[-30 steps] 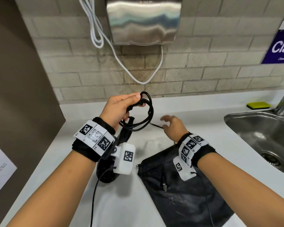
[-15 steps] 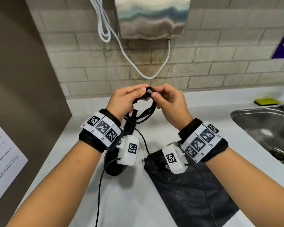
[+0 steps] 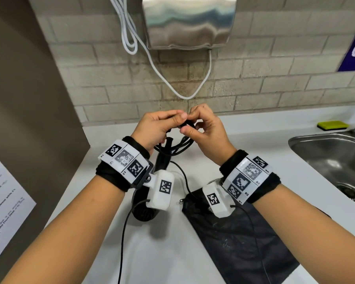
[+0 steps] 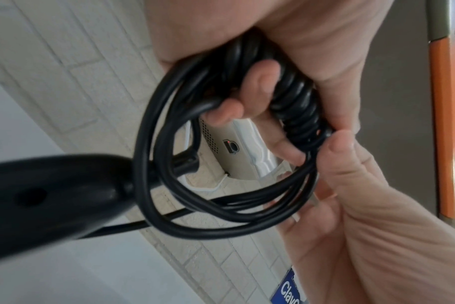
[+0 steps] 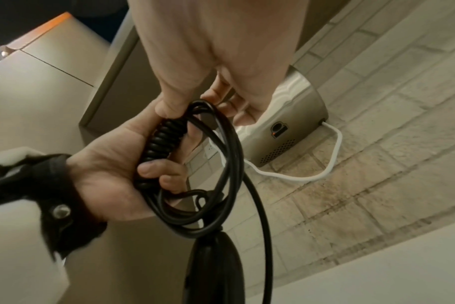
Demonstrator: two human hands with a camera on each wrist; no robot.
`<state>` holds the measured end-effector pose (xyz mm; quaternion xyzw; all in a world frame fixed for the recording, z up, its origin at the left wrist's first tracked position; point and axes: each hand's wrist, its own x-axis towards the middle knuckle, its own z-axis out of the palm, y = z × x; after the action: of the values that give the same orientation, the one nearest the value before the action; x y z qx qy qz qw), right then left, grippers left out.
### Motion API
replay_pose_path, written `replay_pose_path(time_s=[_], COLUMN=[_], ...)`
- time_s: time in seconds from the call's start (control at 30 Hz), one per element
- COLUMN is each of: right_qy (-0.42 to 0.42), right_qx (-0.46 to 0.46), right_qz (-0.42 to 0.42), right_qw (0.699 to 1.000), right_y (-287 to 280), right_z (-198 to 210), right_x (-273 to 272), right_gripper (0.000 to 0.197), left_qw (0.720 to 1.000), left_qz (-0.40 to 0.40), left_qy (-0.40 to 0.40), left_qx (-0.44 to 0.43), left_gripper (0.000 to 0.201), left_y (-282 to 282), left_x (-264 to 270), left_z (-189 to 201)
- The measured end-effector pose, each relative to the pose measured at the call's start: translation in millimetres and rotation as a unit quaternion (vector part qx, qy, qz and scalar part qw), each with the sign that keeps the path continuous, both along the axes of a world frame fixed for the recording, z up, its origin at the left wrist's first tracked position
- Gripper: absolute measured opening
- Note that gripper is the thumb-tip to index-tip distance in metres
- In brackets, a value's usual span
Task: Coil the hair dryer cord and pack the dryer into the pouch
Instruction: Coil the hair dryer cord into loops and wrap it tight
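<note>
- My left hand point(image 3: 155, 128) curls around a bundle of smooth black rubber cord point(image 4: 169, 156), looped into rings.
- My right hand point(image 3: 208, 128) pinches the tight spiral wraps atop the bundle.
- The glossy black hair dryer point(image 3: 143, 210) hangs below, over the white counter point(image 3: 152, 253).
- A flat black fabric pouch point(image 3: 234, 242) lies toward the counter's near edge.

A steel hand dryer point(image 3: 188, 21) hung on the brick wall point(image 3: 275, 78), its white cable point(image 3: 180, 93) looping below. A yellow sponge point(image 3: 332, 125) lay beside the sink point(image 3: 332, 158).
</note>
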<state>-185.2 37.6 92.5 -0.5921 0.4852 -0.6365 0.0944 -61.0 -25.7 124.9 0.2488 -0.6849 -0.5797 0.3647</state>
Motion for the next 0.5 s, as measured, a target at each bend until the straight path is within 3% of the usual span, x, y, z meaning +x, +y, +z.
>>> replay_pose_path(time_s=[0.1,0.2,0.33,0.5], right_qy=[0.03,0.032,0.103,0.095], right_qx=[0.041,0.151,0.278,0.306], right_qz=[0.029,0.067,0.046,0.032], right_qw=[0.998,0.986,0.954,0.947], right_y=[-1,-3,-12,-21], right_z=[-4,-24,-54,-86], right_x=[0,-5,-18,-13], right_gripper=[0.035,0.053,0.044,0.019], left_qw=[1.0,0.999,0.998,0.997], left_qz=[0.01,0.012,0.006,0.006], left_qy=[0.015,0.035,0.052,0.053], left_qx=[0.018,0.028,0.046,0.051], left_gripper=[0.008,0.007,0.008,0.009], left_y=[-2,-2,-3,0], left_x=[2,3,4,5], left_z=[3,2,2,3])
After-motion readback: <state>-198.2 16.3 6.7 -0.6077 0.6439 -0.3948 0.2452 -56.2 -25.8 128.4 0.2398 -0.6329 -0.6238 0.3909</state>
